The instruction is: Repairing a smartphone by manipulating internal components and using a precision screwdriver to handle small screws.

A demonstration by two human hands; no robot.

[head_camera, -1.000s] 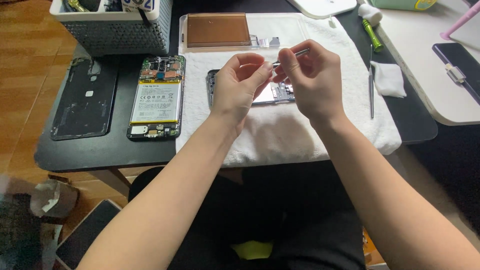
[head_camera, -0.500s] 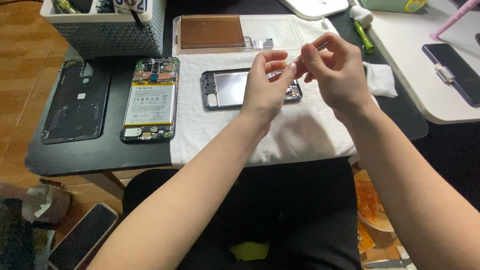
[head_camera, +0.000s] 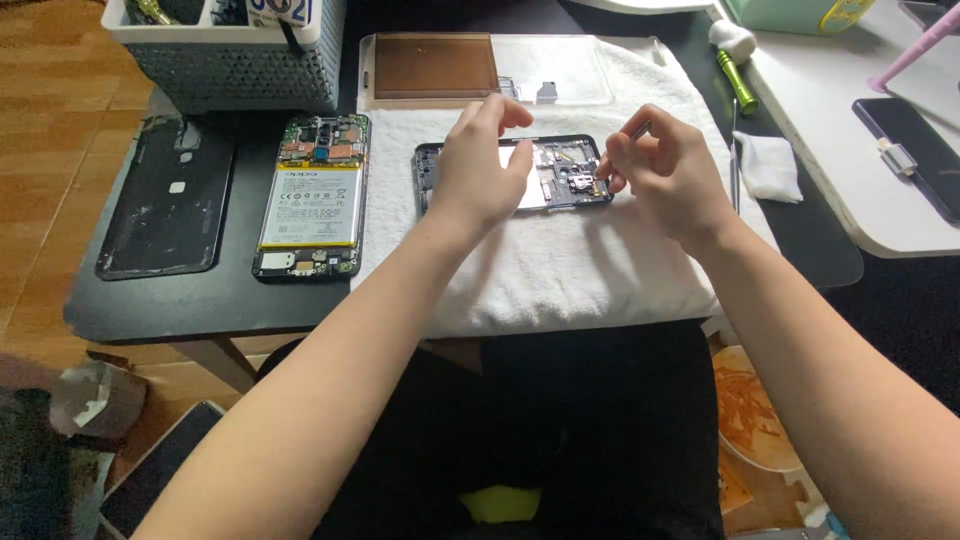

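A black phone frame (head_camera: 572, 182) with its inner parts exposed lies on a white towel (head_camera: 560, 270). My left hand (head_camera: 482, 165) rests over the frame's middle, fingers curled at its far edge and thumb on its face. My right hand (head_camera: 668, 170) pinches thin metal tweezers (head_camera: 636, 131), whose tip touches the frame's right end. The frame's middle is hidden under my left hand.
An opened phone with a battery (head_camera: 310, 195) and a black back cover (head_camera: 165, 195) lie left on the black table (head_camera: 230, 300). A grey basket (head_camera: 235, 65) and clear tray (head_camera: 560, 70) stand behind. A green screwdriver (head_camera: 738, 82), white pad (head_camera: 775, 165) and white side table (head_camera: 850, 120) are right.
My hands were raised and pinched close together above the towel. They have parted and come down onto the phone frame, the tweezers' tip now at its right end.
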